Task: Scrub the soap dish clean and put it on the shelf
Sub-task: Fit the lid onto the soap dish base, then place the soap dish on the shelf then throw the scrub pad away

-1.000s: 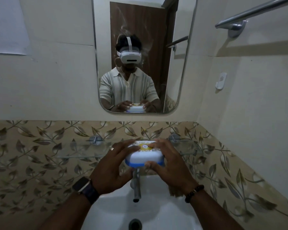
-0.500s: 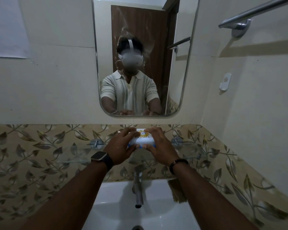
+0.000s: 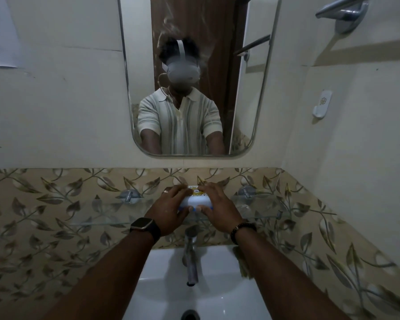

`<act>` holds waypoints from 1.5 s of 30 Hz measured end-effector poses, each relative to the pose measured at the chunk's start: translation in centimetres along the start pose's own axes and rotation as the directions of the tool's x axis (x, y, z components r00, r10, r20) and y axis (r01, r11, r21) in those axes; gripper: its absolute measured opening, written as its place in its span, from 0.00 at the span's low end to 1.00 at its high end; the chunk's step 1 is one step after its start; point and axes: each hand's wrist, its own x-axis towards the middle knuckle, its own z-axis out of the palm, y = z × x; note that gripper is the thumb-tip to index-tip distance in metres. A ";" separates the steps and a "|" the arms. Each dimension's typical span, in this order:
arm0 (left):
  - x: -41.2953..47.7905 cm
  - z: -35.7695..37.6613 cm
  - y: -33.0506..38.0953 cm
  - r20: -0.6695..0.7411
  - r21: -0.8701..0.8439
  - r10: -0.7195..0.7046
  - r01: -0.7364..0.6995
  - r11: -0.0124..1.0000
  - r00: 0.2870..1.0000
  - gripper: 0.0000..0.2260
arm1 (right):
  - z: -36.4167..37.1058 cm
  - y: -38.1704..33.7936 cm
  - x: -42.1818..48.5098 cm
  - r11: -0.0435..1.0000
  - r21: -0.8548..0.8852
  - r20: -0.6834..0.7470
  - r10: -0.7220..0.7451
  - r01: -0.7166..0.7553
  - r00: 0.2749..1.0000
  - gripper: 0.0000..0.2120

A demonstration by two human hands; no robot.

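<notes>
Soap dish (image 3: 195,200) scrubbing appears finished, judging by where things lie. Nearest, below the tap (image 3: 191,262), is the white sink (image 3: 240,296), with its drain at the bottom edge of the view. The tap stands at the sink's back rim, and no water can be seen running from it. Just right of the tap, on the rim, sits a yellowish thing (image 3: 243,262), perhaps the scrubber, but it is too dim to be sure.

Above the tap both forearms reach forward, with a watch (image 3: 143,224) on the left wrist and a bead bracelet (image 3: 241,228) on the right. The left hand (image 3: 169,211) grips the dish's left end and the right hand (image 3: 219,209) its right end. The fingers curl over the top and the thumbs press on the near edge.

The dish is white with a blue lower rim and a yellow label on top. It is directly above the tap, level with the glass shelf (image 3: 259,204), which runs to the left and right of the tap on two metal brackets (image 3: 129,195). I cannot tell whether its base already touches the glass, because the hands cover it.

Farther back and higher above the tap, leaf-patterned tiles (image 3: 56,204) give way to a plain wall and a mirror (image 3: 194,24), which reflects the person down to the forearms. What seems left is to settle the dish on the shelf and let go.
</notes>
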 end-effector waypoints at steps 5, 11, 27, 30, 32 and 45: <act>-0.8 0.8 0.3 -0.178 0.162 0.149 -0.121 0.979 0.973 0.29 | 0.2 0.4 -1.0 1.000 0.030 -0.096 0.011 -0.008 0.995 0.33; -2.7 4.2 3.3 -0.299 0.229 0.443 -0.387 0.893 0.845 0.24 | 0.1 1.1 -6.3 0.988 -0.094 -0.334 -0.148 0.123 0.931 0.33; -5.8 17.8 8.1 0.001 0.015 0.483 -0.483 0.875 0.876 0.28 | 1.3 11.1 -18.1 0.872 -0.488 -0.225 -0.086 -0.036 0.970 0.36; -4.9 19.9 8.5 0.055 -0.001 0.375 -0.375 0.927 0.926 0.29 | 1.5 12.5 -18.0 0.847 -0.516 -0.202 0.021 -0.125 0.979 0.36; -4.8 21.9 8.2 0.090 -0.072 0.308 -0.302 0.951 0.947 0.30 | 2.5 13.9 -18.4 0.822 -0.549 -0.106 0.109 -0.150 0.988 0.34; -4.8 27.5 8.7 0.340 0.110 0.190 -0.239 0.965 0.921 0.27 | 7.3 17.4 -20.2 0.758 -0.641 0.194 0.313 -0.121 0.930 0.35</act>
